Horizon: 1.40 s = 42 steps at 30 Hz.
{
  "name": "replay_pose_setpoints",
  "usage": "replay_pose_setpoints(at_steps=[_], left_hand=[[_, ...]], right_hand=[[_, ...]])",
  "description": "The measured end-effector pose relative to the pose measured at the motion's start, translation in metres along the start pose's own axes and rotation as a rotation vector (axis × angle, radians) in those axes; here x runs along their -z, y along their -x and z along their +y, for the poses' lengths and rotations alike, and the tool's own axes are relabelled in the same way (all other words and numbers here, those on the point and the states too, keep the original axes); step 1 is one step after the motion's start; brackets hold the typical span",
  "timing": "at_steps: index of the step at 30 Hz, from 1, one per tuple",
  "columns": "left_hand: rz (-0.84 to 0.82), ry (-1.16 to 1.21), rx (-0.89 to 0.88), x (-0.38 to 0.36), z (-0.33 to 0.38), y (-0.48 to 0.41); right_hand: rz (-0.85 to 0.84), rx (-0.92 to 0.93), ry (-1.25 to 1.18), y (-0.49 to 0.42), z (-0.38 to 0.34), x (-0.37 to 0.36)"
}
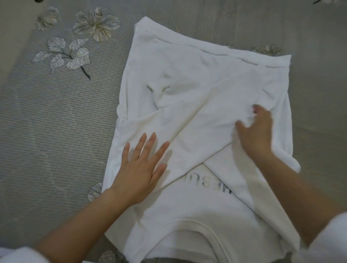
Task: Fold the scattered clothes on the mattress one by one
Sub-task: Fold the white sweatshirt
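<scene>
I'm looking down at a grey mattress [56, 122] with a fine ribbed weave, filling nearly the whole view. Pale flowers [96, 23] and a leaf sprig [65, 56] on a dark stem are showing upper left, more petals [268, 49] are peeking out upper right, and another bloom [94, 191] lower left. A plain beige strip [13, 37] is running along the left edge; light is falling soft, dim and even.

We see a grey ribbed cover [47, 122] printed with pale flowers [96, 23] at far left and a leafy sprig [67, 56] just nearer. Another flower [94, 191] lies nearer still. A beige strip [13, 37] edges the far left, and a dark scrap [38, 1], too small to identify, shows at the far edge.
</scene>
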<state>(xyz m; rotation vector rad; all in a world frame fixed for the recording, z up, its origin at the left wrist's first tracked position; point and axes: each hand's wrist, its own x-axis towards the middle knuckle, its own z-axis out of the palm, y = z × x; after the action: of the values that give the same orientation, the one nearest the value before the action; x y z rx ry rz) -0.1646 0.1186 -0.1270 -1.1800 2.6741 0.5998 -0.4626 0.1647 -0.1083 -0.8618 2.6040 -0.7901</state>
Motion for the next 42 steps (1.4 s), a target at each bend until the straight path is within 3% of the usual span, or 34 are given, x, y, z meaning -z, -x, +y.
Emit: replay_pose_setpoints(at_steps=[3,5,6,11,16,18,21,23,25,27,28,32,39,42], left_hand=[[-0.078,-0.007,0.066,-0.011,-0.006,-0.032],[-0.119,-0.041,0.180,-0.017,-0.021,-0.045],[-0.127,-0.057,0.226,-0.018,-0.030,-0.046],[-0.079,-0.055,0.275,-0.016,-0.048,-0.024],[-0.116,-0.093,0.201,-0.027,-0.058,0.028],[-0.144,-0.106,0.191,-0.031,-0.062,0.047],[-0.127,-0.194,0.109,-0.034,-0.058,0.076],[-0.173,-0.210,-0.037,-0.039,-0.044,0.096],[-0.222,-0.174,-0.127,-0.051,-0.025,0.118],[-0.252,-0.068,-0.089,-0.060,-0.007,0.135],[-0.262,-0.010,-0.053,-0.064,0.001,0.142],[-0.334,-0.027,-0.064,-0.064,0.008,0.148],[-0.210,-0.331,-0.144,-0.044,-0.005,0.145],[-0.231,-0.189,-0.069,-0.032,0.007,0.135]], right_hand=[[-0.398,0.367,0.275,0.062,-0.007,-0.027],[-0.662,0.488,0.468,0.094,0.000,-0.045],[-0.706,0.510,0.513,0.106,0.004,-0.050],[-0.446,0.612,0.587,0.118,0.013,-0.058],[-0.462,0.709,0.603,0.104,0.015,-0.052],[-0.586,0.680,0.565,0.109,0.015,-0.043],[-0.675,0.707,0.714,0.125,0.037,-0.015],[-0.551,0.708,0.724,0.142,0.063,0.006],[-0.446,0.456,0.701,0.157,0.093,0.033],[-0.548,0.243,0.715,0.185,0.134,0.058],[-0.601,0.234,0.725,0.202,0.153,0.066],[-0.691,0.309,0.693,0.233,0.180,0.082],[-0.799,0.528,0.812,0.232,0.172,0.082],[-0.679,0.474,0.685,0.222,0.169,0.075]])
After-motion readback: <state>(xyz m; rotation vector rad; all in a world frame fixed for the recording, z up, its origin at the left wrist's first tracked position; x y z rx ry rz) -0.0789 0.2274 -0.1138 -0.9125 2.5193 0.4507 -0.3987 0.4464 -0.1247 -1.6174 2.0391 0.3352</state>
